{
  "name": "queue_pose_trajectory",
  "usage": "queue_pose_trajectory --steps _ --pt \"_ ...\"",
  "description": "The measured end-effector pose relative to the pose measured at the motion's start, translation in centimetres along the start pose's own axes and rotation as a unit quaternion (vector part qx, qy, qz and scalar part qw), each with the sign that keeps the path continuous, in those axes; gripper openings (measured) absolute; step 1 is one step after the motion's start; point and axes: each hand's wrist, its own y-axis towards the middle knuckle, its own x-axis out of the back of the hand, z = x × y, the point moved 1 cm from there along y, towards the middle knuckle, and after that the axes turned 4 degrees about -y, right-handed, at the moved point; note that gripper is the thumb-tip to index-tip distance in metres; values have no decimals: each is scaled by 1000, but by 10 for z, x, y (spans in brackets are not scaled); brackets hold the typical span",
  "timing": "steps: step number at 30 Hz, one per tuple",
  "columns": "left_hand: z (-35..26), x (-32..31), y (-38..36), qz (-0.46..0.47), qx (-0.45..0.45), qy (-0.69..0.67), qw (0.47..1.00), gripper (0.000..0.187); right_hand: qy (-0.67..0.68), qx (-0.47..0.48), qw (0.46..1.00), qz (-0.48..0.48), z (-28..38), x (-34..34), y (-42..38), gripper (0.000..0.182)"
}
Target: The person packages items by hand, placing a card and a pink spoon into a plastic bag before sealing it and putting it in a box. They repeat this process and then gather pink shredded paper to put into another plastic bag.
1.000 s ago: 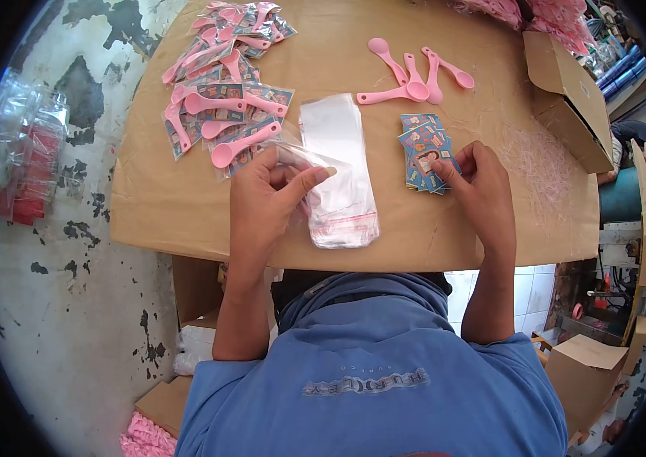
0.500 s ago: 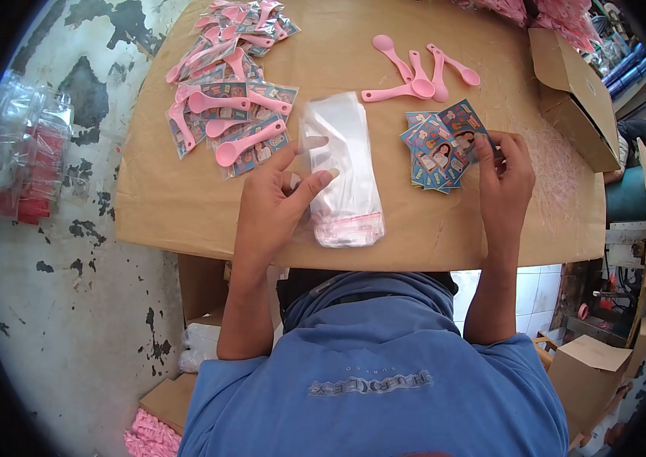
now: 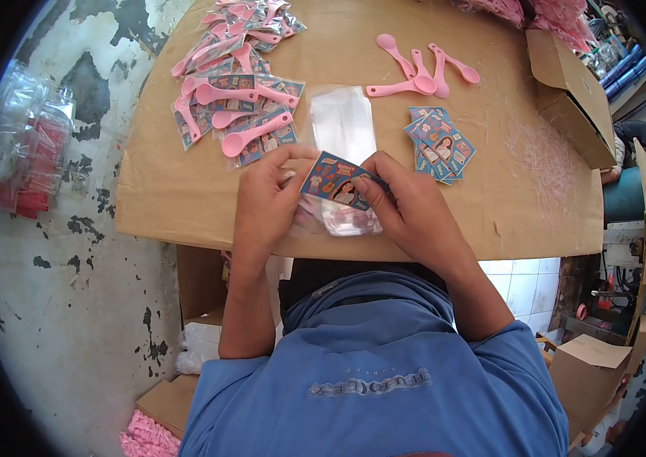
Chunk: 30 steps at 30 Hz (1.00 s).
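My right hand (image 3: 407,202) pinches a printed blue card (image 3: 338,181) at its right end, thumb on top, and holds it tilted over a stack of clear plastic bags (image 3: 343,114). My left hand (image 3: 266,198) is closed at the card's left end, on a thin clear plastic bag (image 3: 305,221) that shows below its fingers; its fingertips are partly hidden. A small pile of the same cards (image 3: 445,145) lies to the right. Beyond it are several loose pink measuring spoons (image 3: 414,84).
Packed pink spoons with cards (image 3: 243,99) are heaped at the back left of the paper-covered table (image 3: 529,221). A cardboard box (image 3: 570,95) stands at the right edge. Plastic packets (image 3: 30,152) lie at far left. Another person (image 3: 635,145) is at the far right.
My right hand has brought one card from the pile leftward over the bags. The left hand has closed near the card's left end, its fingers more curled than before.
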Motion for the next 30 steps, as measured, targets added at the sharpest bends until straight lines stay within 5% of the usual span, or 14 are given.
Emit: queue_pose_trajectory --steps 6,10,16,24,30 --pt "2 47 4 -87 -65 -57 992 30 3 -22 999 -27 -2 5 -5 15" --pt "-4 45 1 -54 -123 -256 957 35 85 -23 993 -83 -6 6 -6 15" --pt "-9 7 3 21 -69 -381 922 41 236 -95 959 -127 -5 20 -11 20" --pt "-16 -33 12 7 -107 -343 933 37 301 -145 940 -75 -11 42 -23 20" --pt "-23 -56 10 5 -96 -361 928 36 334 -91 929 -134 -16 36 -14 20"
